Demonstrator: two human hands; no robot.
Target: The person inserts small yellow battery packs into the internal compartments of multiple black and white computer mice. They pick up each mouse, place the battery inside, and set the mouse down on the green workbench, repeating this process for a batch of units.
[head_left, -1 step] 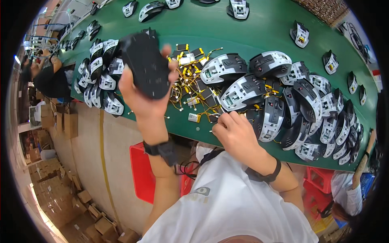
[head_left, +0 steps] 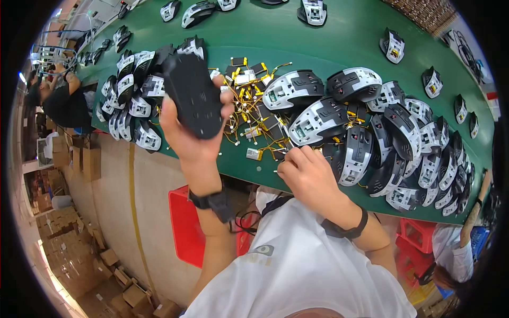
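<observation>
With hands set apart at the near side of the desk: wrapped around a part on the left, bent low among loose parts on the right. Gripping the black mouse with the left hand from the near end, with thumb on the left flank and fingertips on the right flank. Raised over the desk, with the dark, slotted face turned up toward the viewer. Running lengthwise from far left to near right, with the near end at the palm. Located to the left of the right hand and farther out, well apart from it, in contact with the left hand only. Resting low on the right side with fingers bent close together, just short of the nearest grey-and-white mouse; cannot tell of any part held there, with the fingertips partly hidden. Note the heap of wired battery cells lying between the black mouse and the grey-and-white one. Note also the single silver cell between the two hands, nearer to the right one. For further reference, see the left stack of mice beyond the left hand, and the right stack to the right of the right hand.
</observation>
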